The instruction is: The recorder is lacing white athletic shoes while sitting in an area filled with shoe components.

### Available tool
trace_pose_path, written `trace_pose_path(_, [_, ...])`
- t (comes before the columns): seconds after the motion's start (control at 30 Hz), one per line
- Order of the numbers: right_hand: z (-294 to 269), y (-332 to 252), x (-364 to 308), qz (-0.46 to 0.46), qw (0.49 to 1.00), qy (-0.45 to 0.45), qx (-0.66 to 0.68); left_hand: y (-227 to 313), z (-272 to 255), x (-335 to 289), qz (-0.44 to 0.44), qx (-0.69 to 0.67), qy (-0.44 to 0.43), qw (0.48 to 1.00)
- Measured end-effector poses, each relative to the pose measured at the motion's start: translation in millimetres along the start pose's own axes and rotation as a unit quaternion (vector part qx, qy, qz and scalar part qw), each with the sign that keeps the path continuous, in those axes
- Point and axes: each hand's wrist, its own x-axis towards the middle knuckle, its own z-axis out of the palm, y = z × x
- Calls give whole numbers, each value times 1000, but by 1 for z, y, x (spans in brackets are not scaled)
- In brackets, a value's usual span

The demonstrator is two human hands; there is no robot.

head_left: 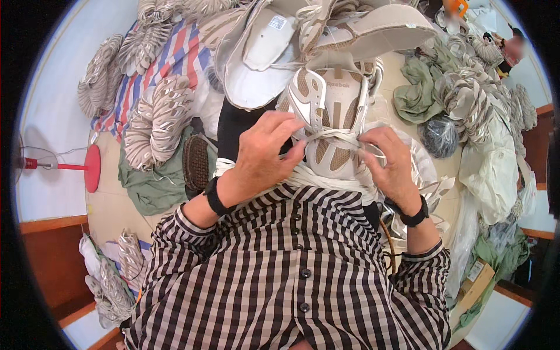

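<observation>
A beige and white shoe upper (331, 156) with tan mesh panels lies on my lap, its toe toward me. Its pale shoelace (338, 135) crosses over the tongue in a loose knot or twist. My left hand (265, 149) is at the left side of the upper, thumb and fingertips closing around one end of the lace. On the right side, my right hand (388, 158) pinches the other end between thumb and fingers. More flat, unsoled uppers (265, 41) are heaped just beyond, and pale laces hang across my waist.
Coiled bundles of uppers (157, 122) lie to the left near a striped cloth (166, 49). More bundles (469, 96), a green cloth (417, 87), a plastic-wrapped dark ball (438, 137) and a white bag (489, 166) crowd the right. A red round base (92, 168) stands far left.
</observation>
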Motion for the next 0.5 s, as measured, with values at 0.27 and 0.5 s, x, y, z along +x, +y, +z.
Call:
trace_pose_path(0.27, [20,20,39,-6,993,119,-22,-25,36,28,-38,49,-5,998])
trace_pose_path(0.5, [23,31,54,44,992,119,18,-31,33,49,-64,18,2,998])
